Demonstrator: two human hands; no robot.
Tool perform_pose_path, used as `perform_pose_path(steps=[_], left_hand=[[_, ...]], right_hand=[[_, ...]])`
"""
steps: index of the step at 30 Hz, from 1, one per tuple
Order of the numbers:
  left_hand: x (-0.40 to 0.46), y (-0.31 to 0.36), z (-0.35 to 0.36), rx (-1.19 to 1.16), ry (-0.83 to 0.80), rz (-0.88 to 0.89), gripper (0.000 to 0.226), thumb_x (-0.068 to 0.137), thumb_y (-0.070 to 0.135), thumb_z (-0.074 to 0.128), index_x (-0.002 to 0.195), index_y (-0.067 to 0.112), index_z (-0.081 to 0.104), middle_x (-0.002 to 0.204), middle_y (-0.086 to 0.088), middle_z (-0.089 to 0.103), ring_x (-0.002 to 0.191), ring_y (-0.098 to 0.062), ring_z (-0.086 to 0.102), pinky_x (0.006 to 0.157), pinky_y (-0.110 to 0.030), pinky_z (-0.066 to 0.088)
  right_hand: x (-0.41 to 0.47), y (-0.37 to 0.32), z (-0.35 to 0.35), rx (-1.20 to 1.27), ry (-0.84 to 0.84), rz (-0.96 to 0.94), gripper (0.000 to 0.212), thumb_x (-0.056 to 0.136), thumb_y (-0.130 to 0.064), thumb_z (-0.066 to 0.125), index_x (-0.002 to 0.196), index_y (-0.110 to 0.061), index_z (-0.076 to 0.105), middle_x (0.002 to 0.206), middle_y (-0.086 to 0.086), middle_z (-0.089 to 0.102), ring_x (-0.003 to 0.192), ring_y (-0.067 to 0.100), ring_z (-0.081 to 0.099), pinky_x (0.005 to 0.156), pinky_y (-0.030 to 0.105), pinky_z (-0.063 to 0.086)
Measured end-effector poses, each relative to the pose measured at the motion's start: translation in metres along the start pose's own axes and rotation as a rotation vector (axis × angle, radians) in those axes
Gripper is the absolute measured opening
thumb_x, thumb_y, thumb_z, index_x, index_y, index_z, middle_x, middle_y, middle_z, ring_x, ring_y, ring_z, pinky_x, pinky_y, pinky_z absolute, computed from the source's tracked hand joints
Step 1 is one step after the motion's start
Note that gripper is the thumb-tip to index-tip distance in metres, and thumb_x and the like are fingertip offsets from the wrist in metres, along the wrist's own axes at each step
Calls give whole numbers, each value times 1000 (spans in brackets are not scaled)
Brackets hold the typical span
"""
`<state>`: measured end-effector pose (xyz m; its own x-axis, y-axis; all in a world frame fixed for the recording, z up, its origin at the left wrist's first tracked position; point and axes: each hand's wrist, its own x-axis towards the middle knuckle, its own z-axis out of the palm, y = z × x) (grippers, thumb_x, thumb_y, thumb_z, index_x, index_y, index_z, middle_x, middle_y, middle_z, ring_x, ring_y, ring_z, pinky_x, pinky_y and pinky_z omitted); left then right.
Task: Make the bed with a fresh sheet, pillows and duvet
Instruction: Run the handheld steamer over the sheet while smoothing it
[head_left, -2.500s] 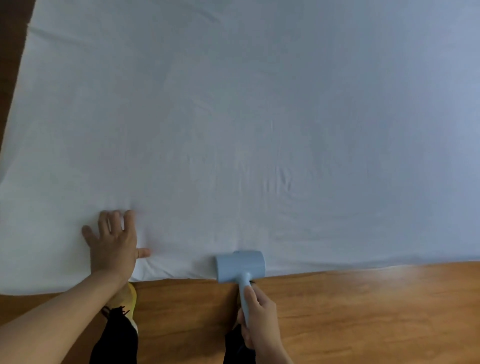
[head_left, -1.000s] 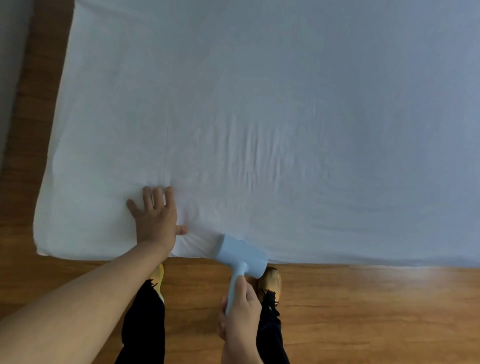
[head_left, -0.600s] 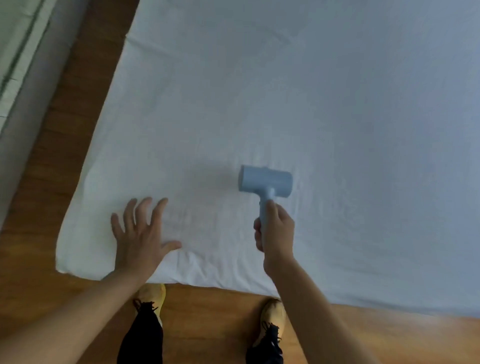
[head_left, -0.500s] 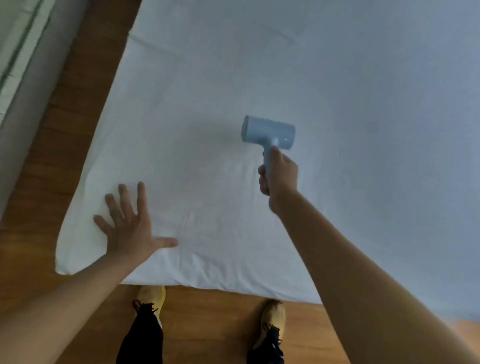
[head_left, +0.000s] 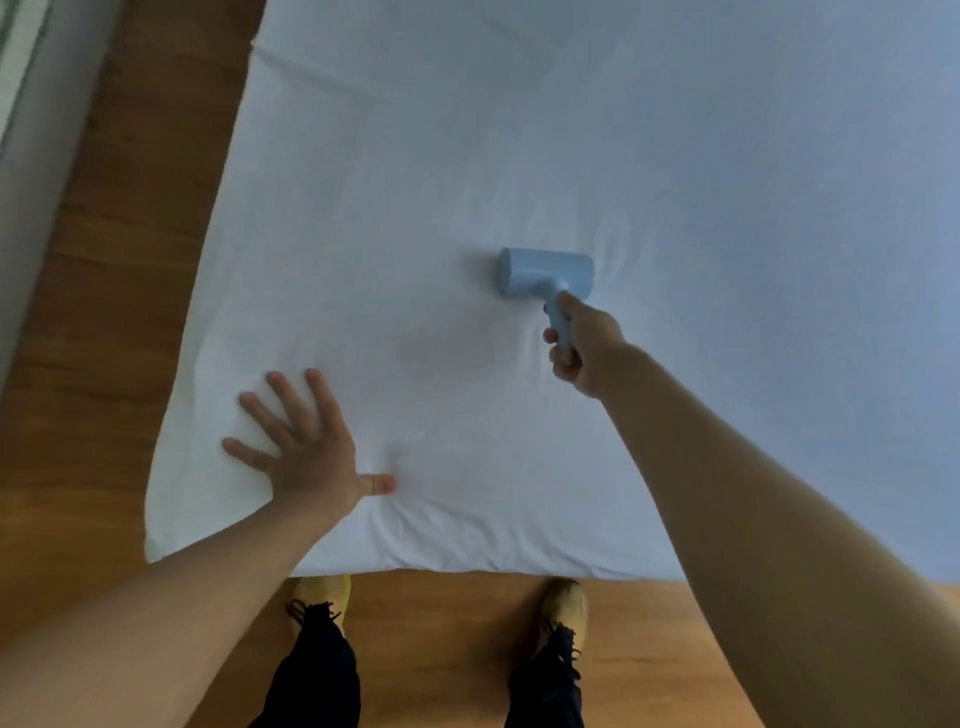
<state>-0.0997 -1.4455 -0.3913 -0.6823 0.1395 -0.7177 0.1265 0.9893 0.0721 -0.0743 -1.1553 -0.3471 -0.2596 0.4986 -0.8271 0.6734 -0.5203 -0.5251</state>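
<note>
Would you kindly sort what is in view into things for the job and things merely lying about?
For the job: sheet; roller, gripped by right hand; left hand, pressing the sheet.
Lying about: floor; shoes.

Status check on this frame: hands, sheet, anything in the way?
Left hand flat on the white sheet near its corner. Right hand grips the blue roller, head on the sheet. Sheet spread, faint creases. Nothing in the way.
</note>
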Motion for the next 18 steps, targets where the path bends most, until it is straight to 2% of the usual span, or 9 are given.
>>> perform_pose_path(steps=[4, 9, 12, 18], left_hand=[[-5, 2, -11, 17, -65, -1, 168, 46, 86, 71, 134, 9, -50, 142, -29, -50, 136, -57, -33, 108, -78, 0], [-7, 1, -12, 27, -65, -10, 167, 48, 85, 72, 135, 9, -49, 142, -28, -50, 136, -56, -34, 108, -78, 1], [-6, 1, -9, 51, -49, -8, 168, 47, 86, 71, 136, 10, -49, 144, -28, -48, 137, -56, -33, 108, -78, 1], [-11, -4, -9, 93, -5, 19, 163, 49, 87, 69, 138, 14, -46, 147, -24, -46, 139, -52, -33, 109, -75, 0]], right_hand=[[-62, 88, -35, -29, 33, 65, 28, 99, -39, 51, 99, -13, 62, 66, 7, 50, 40, 13, 28, 42, 18, 19], [-132, 178, -60, -23, 28, 148, 30, 101, -38, 47, 99, -10, 61, 66, 7, 50, 42, 14, 29, 45, 24, 18], [-148, 197, -68, -17, 16, 127, 31, 102, -37, 46, 106, -12, 64, 67, 7, 50, 42, 13, 32, 43, 23, 20], [-165, 219, -75, -50, 27, 133, 31, 102, -34, 46, 104, -9, 64, 67, 9, 50, 42, 13, 31, 44, 24, 20]])
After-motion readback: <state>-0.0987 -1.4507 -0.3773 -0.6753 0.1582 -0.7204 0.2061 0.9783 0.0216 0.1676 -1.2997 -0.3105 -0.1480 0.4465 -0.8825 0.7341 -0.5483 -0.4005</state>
